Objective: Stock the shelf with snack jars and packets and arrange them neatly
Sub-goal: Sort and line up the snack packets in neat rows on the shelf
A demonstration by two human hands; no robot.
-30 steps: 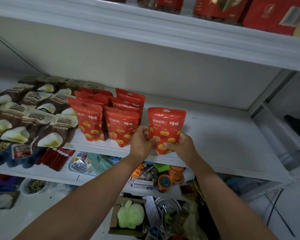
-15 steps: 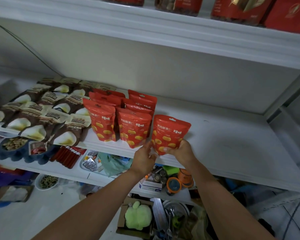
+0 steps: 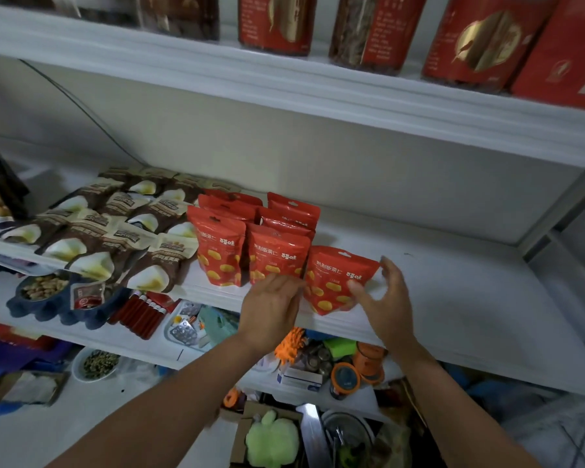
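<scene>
rightmost red packet (image 3: pixel 335 278) stands at the front lip of the middle shelf (image 3: pixel 470 298), just right of the front row of matching red packets (image 3: pixel 247 255), looks slightly skewed against that row

left hand (image 3: pixel 271 312) sits at its lower left corner, fingers (image 3: pixel 289 285) loosely straight, holding nothing; can't tell if they touch the pouch. right hand (image 3: pixel 385 298) is beside its right edge, fingers (image 3: pixel 390 270) spread wide and lightly curved, thumb in front of the lower right corner, no grip on it

handling, my read: light stand-up pouch, soft walls, slick film, loose lumpy fill, so it tips easily but a fall won't break it. best hold is both side seams low down, or a pinch on the stiffer top seal by the hang hole. squeezing the middle would just shift the contents and bulge the base

room: shelf is bare white to the right of the packet and behind it, space for more rows. left is tight, neighbours nearly touching, and past them brown packets (image 3: pixel 115 231) lie overlapped. upper shelf (image 3: pixel 318 106) carrying jars (image 3: pixel 277 25) sits well above the pouch tops. main risk is the front edge: pouch wants a nudge back and squaring to the row, else it could drop toward the cluttered lower shelf (image 3: pixel 132 346)
</scene>
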